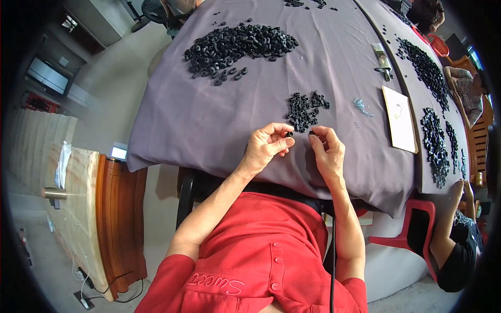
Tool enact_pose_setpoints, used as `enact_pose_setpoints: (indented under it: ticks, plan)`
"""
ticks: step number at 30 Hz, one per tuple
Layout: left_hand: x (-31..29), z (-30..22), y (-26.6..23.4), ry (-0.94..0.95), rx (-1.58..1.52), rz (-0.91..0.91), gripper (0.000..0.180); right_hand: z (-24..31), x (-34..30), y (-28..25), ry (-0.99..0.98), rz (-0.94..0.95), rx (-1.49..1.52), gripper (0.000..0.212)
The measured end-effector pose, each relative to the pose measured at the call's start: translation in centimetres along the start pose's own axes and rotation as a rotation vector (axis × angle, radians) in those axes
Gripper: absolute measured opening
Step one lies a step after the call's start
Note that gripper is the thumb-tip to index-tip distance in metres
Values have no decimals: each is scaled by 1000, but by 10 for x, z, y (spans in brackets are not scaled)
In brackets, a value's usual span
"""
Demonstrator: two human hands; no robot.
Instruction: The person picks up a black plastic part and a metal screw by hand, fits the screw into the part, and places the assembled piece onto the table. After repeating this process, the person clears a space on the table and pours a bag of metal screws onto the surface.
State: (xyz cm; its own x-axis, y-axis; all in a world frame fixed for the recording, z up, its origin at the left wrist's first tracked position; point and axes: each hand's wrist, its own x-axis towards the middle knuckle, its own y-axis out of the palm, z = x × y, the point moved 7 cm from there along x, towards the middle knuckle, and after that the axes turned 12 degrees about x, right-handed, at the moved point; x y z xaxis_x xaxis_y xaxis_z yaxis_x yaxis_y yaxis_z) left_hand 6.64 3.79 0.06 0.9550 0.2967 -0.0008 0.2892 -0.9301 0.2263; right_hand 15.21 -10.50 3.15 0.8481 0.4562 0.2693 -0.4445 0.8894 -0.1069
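My left hand (270,143) pinches a small black part (289,134) between thumb and fingertips, just above the near side of the table. Close by on the right, my right hand (327,148) is closed on another small black part (311,133). Both parts are too small to tell their exact kind. Just beyond my fingers lies a small pile of black pieces (301,110). Farther off to the left spreads a big heap of black ring-shaped pieces with ridged rims (235,46). To the right of the small pile are tiny silvery metal pieces (361,106), perhaps screws or pins.
A grey-purple cloth (203,125) covers the table. On its right lie a white board (400,119) and a clear bag or tube (383,60). More black heaps (425,70) cover the adjoining table, where other people (464,235) sit. A red chair (412,229) stands at right.
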Motion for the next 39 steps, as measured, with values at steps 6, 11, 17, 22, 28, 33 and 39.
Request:
enact_pose_setpoints:
  ticks: [6,11,17,22,28,33,39]
  plan:
    - [-3,-1,3,21,116,-11,22,3,1,-1,-132,50,-54,12]
    - [-3,-4,8,62,251,-21,20,10,0,1,-155,60,-31,13]
    - [-4,-7,9,112,305,-56,20,20,-8,10,-146,101,9,16]
    - [-3,-4,-1,35,142,-96,19,15,-4,-2,-120,7,-63,9]
    - [1,-1,-4,46,43,-61,18,9,3,-22,-96,-91,-206,8]
    - [1,1,-2,24,1,-36,21,1,2,-25,91,-83,76,7]
    - [-1,-1,-2,40,57,-45,20,18,8,-45,-94,-139,-172,14]
